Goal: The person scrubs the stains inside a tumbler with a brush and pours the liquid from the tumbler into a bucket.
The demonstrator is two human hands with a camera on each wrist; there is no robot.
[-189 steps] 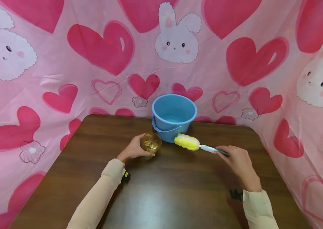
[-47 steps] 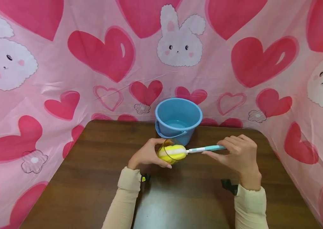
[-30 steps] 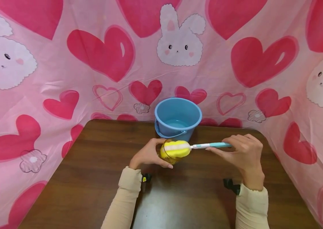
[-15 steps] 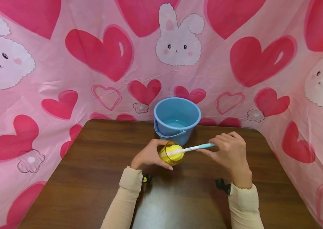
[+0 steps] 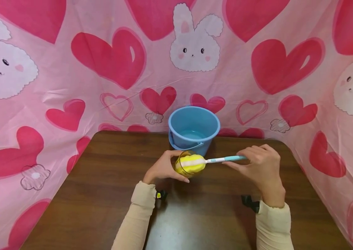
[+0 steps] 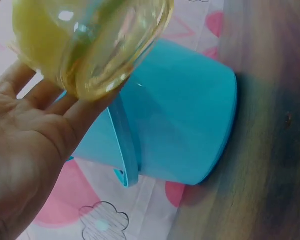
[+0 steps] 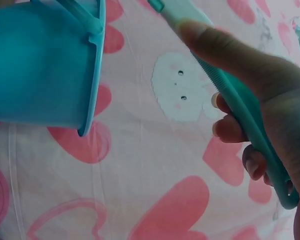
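Note:
My left hand (image 5: 162,168) holds an amber see-through glass (image 5: 183,172), tipped so its mouth faces right. In the left wrist view the glass (image 6: 90,45) rests against the fingers, its base toward the camera. A sponge brush (image 5: 233,158) with a yellow and white head and a white and teal handle is in my right hand (image 5: 262,166). Its sponge head (image 5: 196,163) sits partly inside the glass, with its right end sticking out past the rim. The right wrist view shows my thumb and fingers wrapped round the teal handle (image 7: 240,102).
A light blue bucket (image 5: 209,125) with its handle hanging down in front stands at the back of the brown wooden table (image 5: 117,156), just behind the glass. Pink cloth (image 5: 160,76) printed with hearts and rabbits hangs close round the back and sides.
Since the oldest frame the glass has moved right and tipped, and the brush head has entered it. Lately the right hand slides the brush in and out; over the last half second it drew back right.

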